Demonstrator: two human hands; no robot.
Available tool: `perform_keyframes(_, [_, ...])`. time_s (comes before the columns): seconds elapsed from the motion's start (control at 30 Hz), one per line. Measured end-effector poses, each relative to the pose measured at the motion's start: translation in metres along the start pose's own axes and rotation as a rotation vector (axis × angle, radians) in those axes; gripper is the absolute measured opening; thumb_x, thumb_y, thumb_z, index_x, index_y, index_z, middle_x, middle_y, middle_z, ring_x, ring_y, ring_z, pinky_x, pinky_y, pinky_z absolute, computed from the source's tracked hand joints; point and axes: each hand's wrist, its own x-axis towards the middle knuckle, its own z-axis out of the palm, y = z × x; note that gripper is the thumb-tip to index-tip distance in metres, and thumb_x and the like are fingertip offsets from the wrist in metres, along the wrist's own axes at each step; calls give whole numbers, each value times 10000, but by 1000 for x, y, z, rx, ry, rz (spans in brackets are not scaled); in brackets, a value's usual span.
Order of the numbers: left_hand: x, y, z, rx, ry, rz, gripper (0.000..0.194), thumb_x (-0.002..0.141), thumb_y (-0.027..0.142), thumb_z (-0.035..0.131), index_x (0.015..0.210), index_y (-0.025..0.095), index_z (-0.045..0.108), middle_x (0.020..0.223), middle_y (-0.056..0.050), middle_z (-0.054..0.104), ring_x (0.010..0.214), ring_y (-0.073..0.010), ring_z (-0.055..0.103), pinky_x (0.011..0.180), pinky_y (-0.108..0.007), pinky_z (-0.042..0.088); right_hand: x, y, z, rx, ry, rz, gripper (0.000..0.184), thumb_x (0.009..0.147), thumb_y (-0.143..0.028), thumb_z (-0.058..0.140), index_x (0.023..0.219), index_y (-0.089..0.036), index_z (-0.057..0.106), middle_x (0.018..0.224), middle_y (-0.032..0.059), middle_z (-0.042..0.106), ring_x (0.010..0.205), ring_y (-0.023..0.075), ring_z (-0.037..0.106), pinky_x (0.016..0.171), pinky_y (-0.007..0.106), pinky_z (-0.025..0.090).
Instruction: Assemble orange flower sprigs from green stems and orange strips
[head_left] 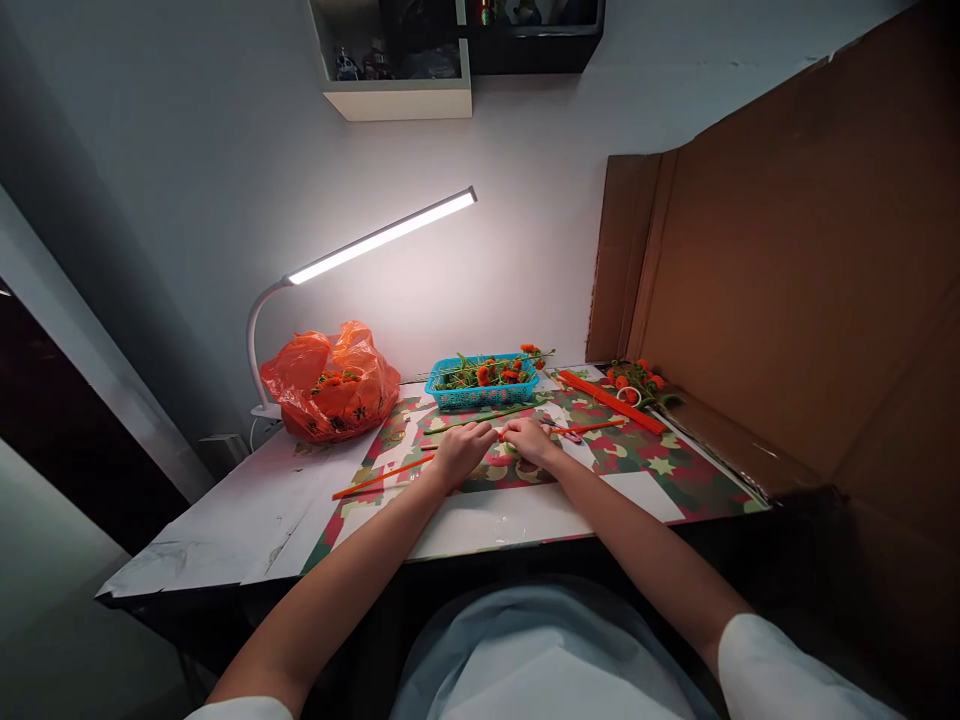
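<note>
My left hand (463, 450) and my right hand (529, 441) meet over the table, fingertips pinched close together. Between them is a thin orange strip that looks like a pipe cleaner (589, 428); one length reaches out to the right of my right hand. Another orange length (382, 478) slants out to the left beside my left hand. The fingers hide the middle part. Just beyond my hands lies a green stem (480, 418). Scissors with pinkish handles (571, 436) rest by my right hand, partly under the orange strip.
A blue basket (486, 397) of orange flowers stands behind my hands. To the left are a red plastic bag (330, 390) and a lit lamp (382, 237). An orange bundle (611, 402), more flowers (636, 380) and a tall cardboard sheet (787, 250) are on the right.
</note>
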Motion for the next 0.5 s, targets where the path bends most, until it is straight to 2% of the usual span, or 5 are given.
perform_keyframes(0.17, [0, 2, -1, -101, -72, -54, 249, 930, 171, 398, 809, 180, 615, 744, -45, 600, 636, -154, 555, 517, -265, 287, -2, 3, 2, -98, 51, -113, 216, 802, -164, 457, 680, -191, 633, 766, 18, 686, 958, 210, 515, 792, 329, 240])
perform_keyframes(0.37, [2, 4, 2, -301, -54, -185, 253, 925, 263, 424, 806, 178, 631, 791, -49, 644, 662, -153, 579, 567, -246, 336, -6, 4, 5, -180, 132, -241, 188, 821, -156, 441, 728, -191, 601, 864, 25, 692, 956, 211, 478, 841, 378, 210])
perform_keyframes(0.5, [4, 3, 4, -500, -24, -298, 202, 871, 251, 510, 740, 170, 641, 711, -30, 651, 631, -138, 558, 585, -233, 352, -7, 3, 4, -247, 156, -289, 174, 828, -162, 429, 750, -193, 582, 853, 32, 680, 934, 215, 459, 850, 389, 201])
